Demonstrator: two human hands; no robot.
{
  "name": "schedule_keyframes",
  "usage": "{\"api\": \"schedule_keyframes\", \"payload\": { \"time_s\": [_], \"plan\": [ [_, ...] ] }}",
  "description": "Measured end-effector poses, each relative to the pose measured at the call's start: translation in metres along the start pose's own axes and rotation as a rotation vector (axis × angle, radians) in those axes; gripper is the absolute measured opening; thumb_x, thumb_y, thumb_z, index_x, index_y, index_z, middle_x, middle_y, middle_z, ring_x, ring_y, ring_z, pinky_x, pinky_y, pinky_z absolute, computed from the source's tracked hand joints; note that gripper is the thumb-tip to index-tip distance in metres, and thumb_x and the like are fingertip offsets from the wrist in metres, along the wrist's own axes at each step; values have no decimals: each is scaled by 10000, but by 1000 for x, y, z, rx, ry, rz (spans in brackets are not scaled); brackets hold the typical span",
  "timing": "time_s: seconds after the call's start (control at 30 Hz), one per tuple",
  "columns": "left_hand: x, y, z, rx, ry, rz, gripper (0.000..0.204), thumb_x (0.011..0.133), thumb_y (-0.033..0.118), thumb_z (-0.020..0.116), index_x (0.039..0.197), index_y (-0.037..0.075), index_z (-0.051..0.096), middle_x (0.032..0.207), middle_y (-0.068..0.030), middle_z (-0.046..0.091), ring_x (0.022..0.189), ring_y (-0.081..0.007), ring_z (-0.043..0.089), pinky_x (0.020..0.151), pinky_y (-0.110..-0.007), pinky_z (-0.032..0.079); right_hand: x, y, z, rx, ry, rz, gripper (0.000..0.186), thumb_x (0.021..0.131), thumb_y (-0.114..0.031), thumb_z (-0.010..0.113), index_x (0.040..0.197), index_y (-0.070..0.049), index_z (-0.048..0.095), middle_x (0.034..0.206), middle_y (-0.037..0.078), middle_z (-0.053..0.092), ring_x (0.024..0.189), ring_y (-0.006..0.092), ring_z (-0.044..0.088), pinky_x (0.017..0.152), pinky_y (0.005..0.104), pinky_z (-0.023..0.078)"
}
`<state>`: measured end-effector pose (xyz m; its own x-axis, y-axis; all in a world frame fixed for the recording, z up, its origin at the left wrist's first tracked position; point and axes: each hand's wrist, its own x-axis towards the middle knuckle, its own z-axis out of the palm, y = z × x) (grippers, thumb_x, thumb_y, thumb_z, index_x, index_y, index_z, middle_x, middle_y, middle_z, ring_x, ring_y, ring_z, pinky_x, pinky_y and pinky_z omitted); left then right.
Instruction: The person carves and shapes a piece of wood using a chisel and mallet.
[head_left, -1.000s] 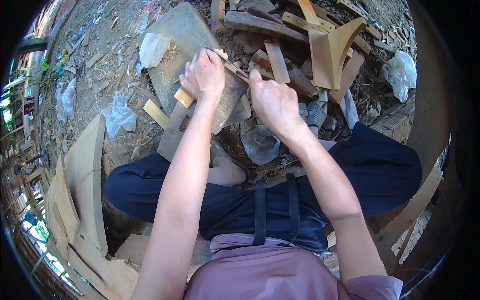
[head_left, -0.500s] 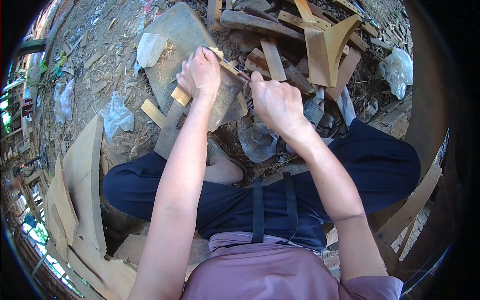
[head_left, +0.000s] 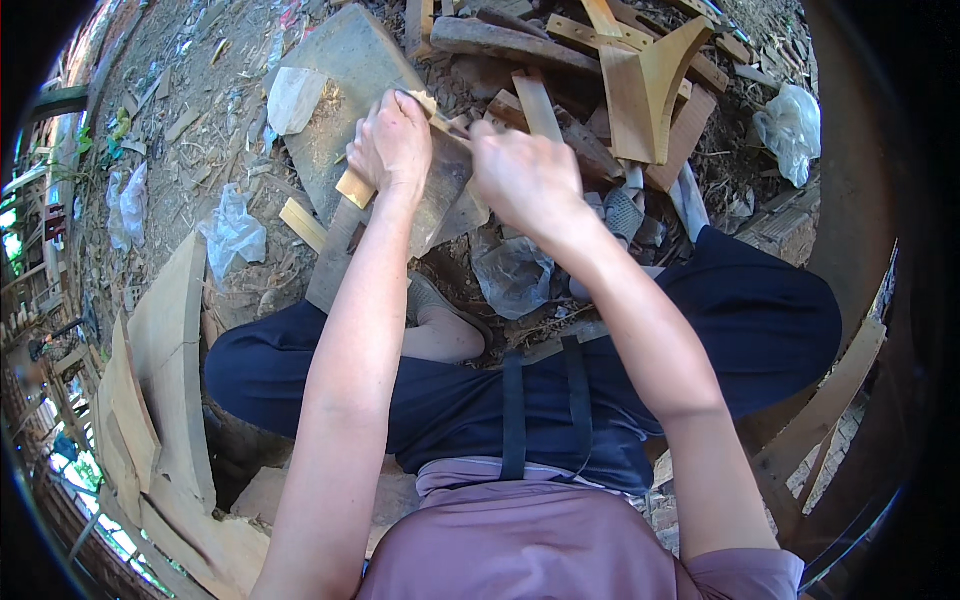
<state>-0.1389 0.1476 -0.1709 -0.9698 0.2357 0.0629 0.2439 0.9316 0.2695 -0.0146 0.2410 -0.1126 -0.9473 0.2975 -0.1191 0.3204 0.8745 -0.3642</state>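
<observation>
Wooden and pale, a short stick [head_left: 357, 187] sits clenched in the left hand [head_left: 392, 143], one end jutting out below the fist. Just beside it, the right hand [head_left: 522, 175] is closed around something thin at the stick's far end; what it is cannot be told. Under both hands lies a flat grey stone slab [head_left: 345, 70], with scrap boards [head_left: 640, 80] beyond the right hand.
</observation>
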Motion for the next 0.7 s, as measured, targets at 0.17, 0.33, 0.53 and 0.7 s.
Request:
{"api": "schedule_keyframes", "payload": {
  "time_s": [0.17, 0.33, 0.53, 0.7],
  "plan": [
    [-4, -1, 0, -12, -23, 2, 372, 985, 346, 376, 1000, 105, 660, 1035, -141, 700, 975, -375, 645, 849, -511, 472, 19, 3, 1, 41, -73, 12, 208, 936, -177, 470, 967, -12, 592, 823, 219, 701, 774, 378, 708, 677, 494, 562],
    [-1, -3, -2, -49, -17, 26, 367, 993, 322, 380, 982, 94, 667, 1033, -112, 694, 980, -324, 640, 851, -490, 449, 2, 23, -9, 133, -177, 92, 293, 1003, -280, 443, 1046, -26, 583, 868, 264, 678, 849, 439, 669, 748, 544, 523],
    [-2, -8, 6, -76, 46, 88, 346, 982, 319, 395, 973, 96, 660, 1021, -110, 690, 979, -325, 638, 842, -489, 448, 10, 34, -6, 283, -291, 162, 346, 1017, -285, 404, 1098, -13, 601, 992, 251, 686, 977, 434, 651, 869, 528, 499],
    [-1, -8, 3, -56, 36, 81, 335, 973, 318, 406, 971, 99, 659, 1012, -108, 691, 978, -323, 640, 836, -491, 447, 0, 24, -21, 340, -80, 176, 306, 1006, -270, 429, 1061, -10, 582, 869, 245, 692, 879, 435, 678, 787, 530, 532]
  ]
}}
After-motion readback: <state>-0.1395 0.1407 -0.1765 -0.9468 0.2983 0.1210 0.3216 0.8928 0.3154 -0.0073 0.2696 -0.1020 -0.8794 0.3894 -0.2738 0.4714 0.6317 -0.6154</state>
